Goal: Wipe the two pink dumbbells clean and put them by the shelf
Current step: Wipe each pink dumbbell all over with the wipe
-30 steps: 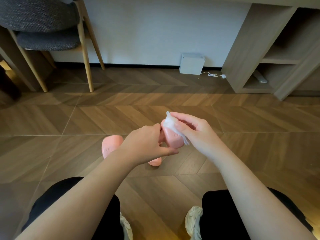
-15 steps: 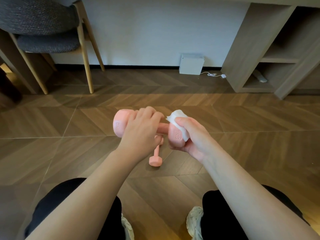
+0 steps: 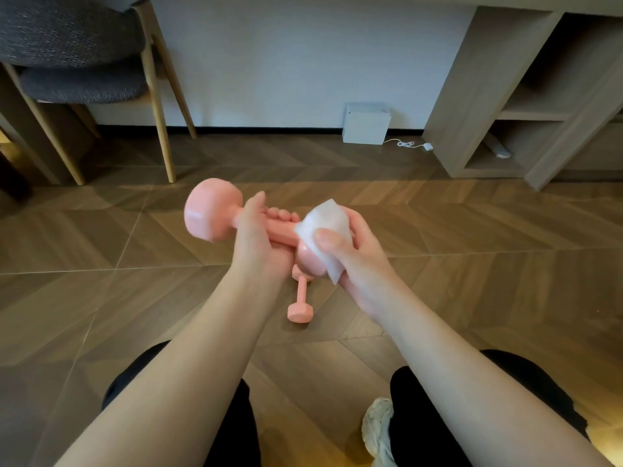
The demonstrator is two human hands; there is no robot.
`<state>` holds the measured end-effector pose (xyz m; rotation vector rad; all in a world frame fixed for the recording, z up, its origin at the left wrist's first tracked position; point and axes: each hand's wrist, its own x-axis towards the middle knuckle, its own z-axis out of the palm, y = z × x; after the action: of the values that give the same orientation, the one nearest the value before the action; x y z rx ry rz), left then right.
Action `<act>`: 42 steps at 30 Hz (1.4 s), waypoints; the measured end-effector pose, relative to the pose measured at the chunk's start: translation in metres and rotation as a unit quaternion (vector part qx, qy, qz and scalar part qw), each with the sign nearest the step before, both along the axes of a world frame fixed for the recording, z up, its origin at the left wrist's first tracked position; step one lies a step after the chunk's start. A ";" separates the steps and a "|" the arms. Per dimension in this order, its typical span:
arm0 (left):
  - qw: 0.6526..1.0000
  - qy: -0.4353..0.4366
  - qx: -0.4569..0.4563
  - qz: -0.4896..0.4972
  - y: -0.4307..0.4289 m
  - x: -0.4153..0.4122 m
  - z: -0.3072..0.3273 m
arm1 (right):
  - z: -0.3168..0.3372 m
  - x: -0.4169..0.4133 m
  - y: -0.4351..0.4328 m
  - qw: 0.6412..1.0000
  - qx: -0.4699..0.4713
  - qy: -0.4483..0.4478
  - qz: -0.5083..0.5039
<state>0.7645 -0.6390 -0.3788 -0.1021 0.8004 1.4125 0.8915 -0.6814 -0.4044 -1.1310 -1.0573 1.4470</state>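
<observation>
Head view: the left hand [image 3: 259, 244] wraps its fingers round the handle of a glossy pink dumbbell [image 3: 212, 210] held above the wooden floor [image 3: 472, 298]. The right hand [image 3: 357, 261] clamps a folded white wipe [image 3: 328, 224] over its near head. Recommend turning the handle for full coverage. The second pink dumbbell [image 3: 300, 310] lies beneath

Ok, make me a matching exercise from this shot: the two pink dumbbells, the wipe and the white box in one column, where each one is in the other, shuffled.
Column one:
1. raised dumbbell
2. second dumbbell
3. white wipe
4. white box

Column two:
A. against the wall
B. lying on the floor
C. gripped by its handle in the left hand
D. pressed on a dumbbell end by the right hand

Pairs: 1-C, 2-B, 3-D, 4-A
</observation>
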 end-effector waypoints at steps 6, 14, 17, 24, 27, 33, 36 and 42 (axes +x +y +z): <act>0.999 0.001 -0.025 0.033 0.006 -0.009 -0.002 | 0.001 -0.008 -0.005 0.996 -0.020 -0.060 0.056; 0.999 -0.003 -0.005 0.036 0.002 -0.010 -0.001 | -0.002 -0.007 0.000 0.994 -0.092 0.063 0.021; 0.999 -0.016 0.004 0.037 0.002 -0.013 0.001 | -0.004 -0.005 0.003 0.985 -0.123 0.118 0.012; 0.995 -0.059 0.013 0.076 0.001 -0.024 0.010 | -0.002 -0.001 0.001 0.983 -0.037 0.142 0.114; 0.995 -0.065 0.001 0.074 0.002 -0.026 0.008 | -0.006 -0.004 0.004 0.991 0.022 0.057 0.118; 0.997 -0.058 -0.019 0.048 0.001 -0.018 0.003 | -0.004 -0.014 0.005 0.999 0.024 -0.036 0.025; 0.997 -0.057 -0.022 0.056 0.002 -0.016 0.005 | -0.002 -0.013 0.006 1.000 -0.002 0.017 0.024; 0.996 -0.071 -0.027 0.051 0.008 -0.024 0.006 | -0.003 0.001 0.006 0.992 0.020 0.062 0.111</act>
<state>0.7402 -0.6309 -0.3724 -0.2857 0.7243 1.4623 0.8927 -0.6758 -0.4075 -0.9038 -1.1473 1.6400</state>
